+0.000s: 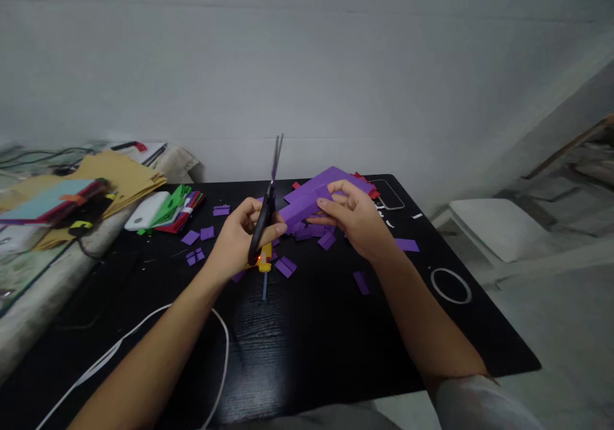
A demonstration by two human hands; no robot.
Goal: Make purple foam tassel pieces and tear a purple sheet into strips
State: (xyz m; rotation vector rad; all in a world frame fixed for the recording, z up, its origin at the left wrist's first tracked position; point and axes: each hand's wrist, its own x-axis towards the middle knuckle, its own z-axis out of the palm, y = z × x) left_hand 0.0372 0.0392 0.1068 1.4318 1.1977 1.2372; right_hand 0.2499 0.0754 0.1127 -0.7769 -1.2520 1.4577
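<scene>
A folded strip of purple paper (302,207) is stretched between my two hands above the table. My left hand (235,235) is closed round black-handled scissors (265,215), whose narrow blades point up and stand slightly apart. Its thumb also meets the strip's left end. My right hand (357,215) pinches the strip's other end between thumb and fingers. Behind it lies a larger purple sheet (330,175). Small creased purple pieces (286,266) are scattered beneath and around both hands. Partly hidden under my left hand is a yellow glue gun (265,262) with a blue stick and a lit red light.
Green, red and purple sheets (180,209) are stacked at the left, near brown envelopes (122,177). A white cable (225,347) curves across the black table (336,353) at front left. Toward the right edge lies a white ring (451,286); a white stool (496,225) stands beyond.
</scene>
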